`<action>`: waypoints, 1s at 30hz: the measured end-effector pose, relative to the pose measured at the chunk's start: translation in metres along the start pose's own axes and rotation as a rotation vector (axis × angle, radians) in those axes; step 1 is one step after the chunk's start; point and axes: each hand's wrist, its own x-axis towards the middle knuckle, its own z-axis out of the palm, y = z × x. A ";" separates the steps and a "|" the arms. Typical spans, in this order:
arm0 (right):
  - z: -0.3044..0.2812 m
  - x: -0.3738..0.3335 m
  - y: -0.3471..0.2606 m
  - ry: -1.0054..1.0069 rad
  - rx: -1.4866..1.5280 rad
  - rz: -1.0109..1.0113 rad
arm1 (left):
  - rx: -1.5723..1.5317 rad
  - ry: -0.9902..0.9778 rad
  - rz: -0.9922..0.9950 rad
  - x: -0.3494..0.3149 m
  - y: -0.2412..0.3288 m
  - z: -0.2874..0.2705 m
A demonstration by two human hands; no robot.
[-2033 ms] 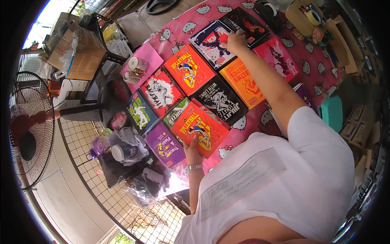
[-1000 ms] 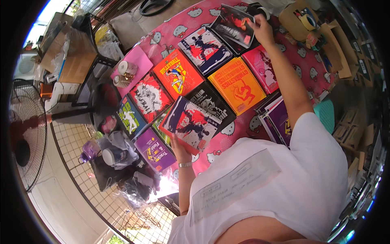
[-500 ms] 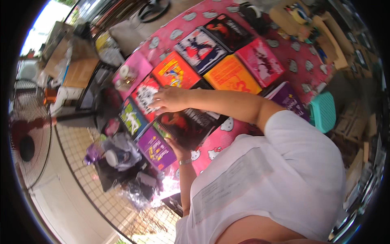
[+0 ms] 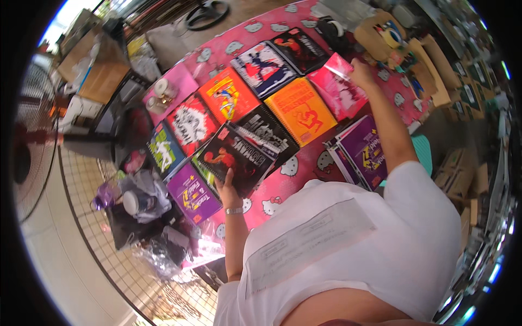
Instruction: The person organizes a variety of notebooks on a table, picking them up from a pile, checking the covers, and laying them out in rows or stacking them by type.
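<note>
My left hand grips the near edge of a black spiral notebook with a red figure, thumb on its cover. That notebook lies tilted over others, a green-edged one among them, and overlaps a black-and-white notebook. Farther right, my right hand pinches the far right corner of a pink notebook, whose cover catches glare. Next to it lie an orange-yellow notebook and another black notebook with a red figure. The fingers under both notebooks are hidden.
Red, orange, blue-green and purple notebooks lie on the pink patterned tablecloth. A fanned purple stack sits right, near a teal container. Cardboard trays stand far right; bags and a white-lidded jar are left.
My right hand has moved from the red notebook across to the pink notebook's far corner. The left hand keeps hold of the black notebook, which now lies more fully in sight.
</note>
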 end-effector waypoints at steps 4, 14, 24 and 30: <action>-0.071 -0.086 -0.153 -0.064 0.238 -0.452 | 0.006 0.057 0.098 -0.019 -0.007 -0.025; 0.061 -0.158 -0.239 -0.017 0.275 -0.557 | -0.245 0.044 -0.150 -0.066 -0.007 -0.046; 0.065 -0.092 -0.135 -0.325 -0.167 -0.081 | -0.098 0.209 0.055 -0.095 -0.014 -0.064; 0.065 -0.059 -0.112 -0.312 -0.074 0.000 | -0.495 0.154 -0.130 -0.101 -0.055 -0.130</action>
